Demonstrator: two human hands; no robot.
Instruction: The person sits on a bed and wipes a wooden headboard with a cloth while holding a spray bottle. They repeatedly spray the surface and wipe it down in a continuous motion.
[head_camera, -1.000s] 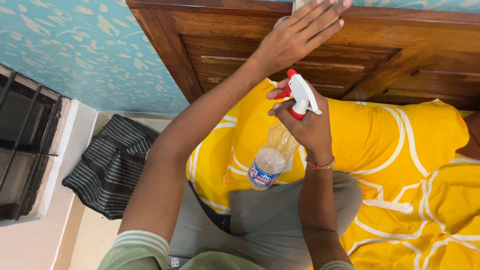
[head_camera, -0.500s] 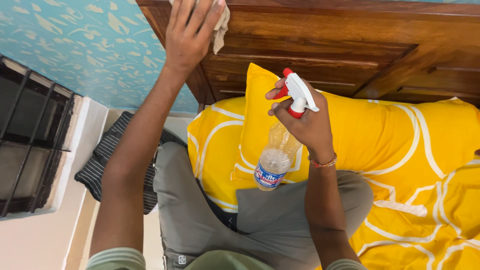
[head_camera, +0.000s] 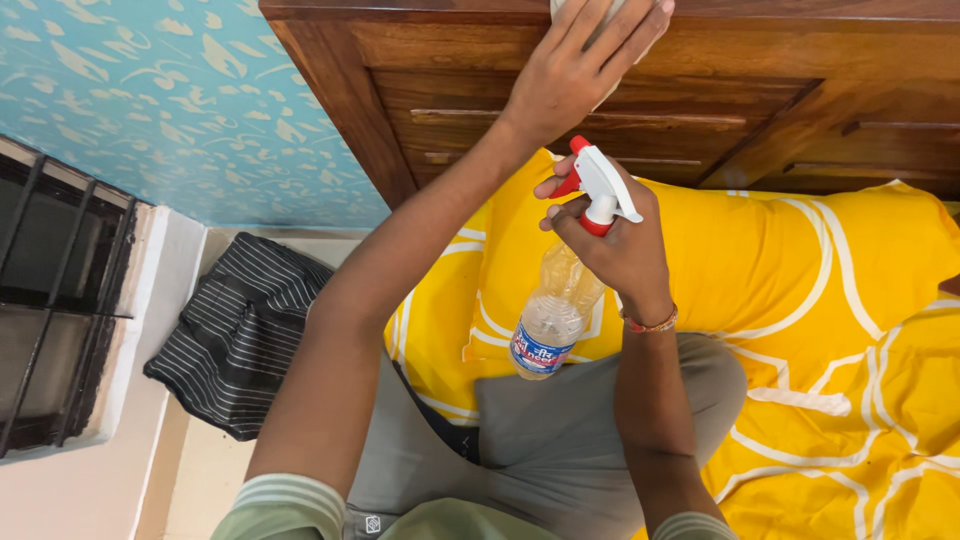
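Fingers spread flat, the left hand (head_camera: 580, 70) presses a pale cloth (head_camera: 600, 15) against the wooden headboard (head_camera: 800, 70); the right hand (head_camera: 615, 245) grips a spray bottle (head_camera: 560, 290) above the yellow pillow (head_camera: 760, 260). Firm, even pressure along the grain would serve best.

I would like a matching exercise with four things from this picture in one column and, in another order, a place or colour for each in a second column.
1. cloth
2. spray bottle
3. pillow
4. striped fabric

a. black with thin white lines, on the floor beside the bed
b. under the left hand, on the wooden headboard
c. yellow with white curves
d. clear, red-and-white trigger, in the right hand

Pairs: 1-b, 2-d, 3-c, 4-a
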